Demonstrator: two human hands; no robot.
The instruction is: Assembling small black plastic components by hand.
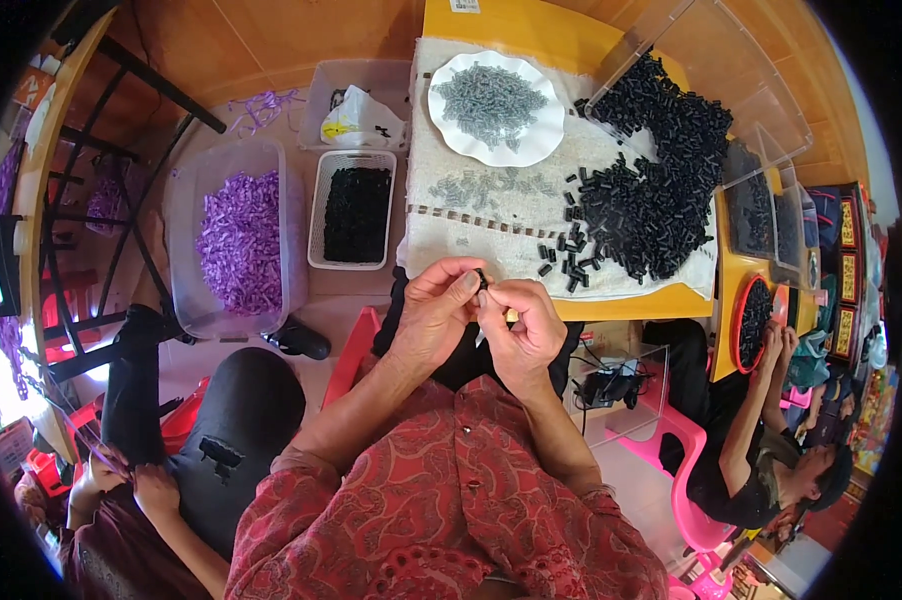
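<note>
Both hands meet in front of my chest, just off the near edge of the table. Between thumb and forefinger, my left hand [429, 312] pinches a small black tube-like piece [483, 279]. My right hand [527, 335] is closed with its fingertips against that piece. A small yellowish object [512, 316] shows among the right fingers; its kind is hidden. Beyond the hands, a large heap of short black tubes [651, 215] covers the right of a pale cloth [511, 262]. Small clear grey pieces [491, 100] fill a white scalloped plate [541, 146] at the back.
Left of the table stand a clear tub [186, 250] of purple pieces and a white basket [319, 215] of black pieces. Clear bins [771, 130] edge the table's right. One person [241, 430] sits at left; another [761, 450] at right works over a red-rimmed tray [739, 335].
</note>
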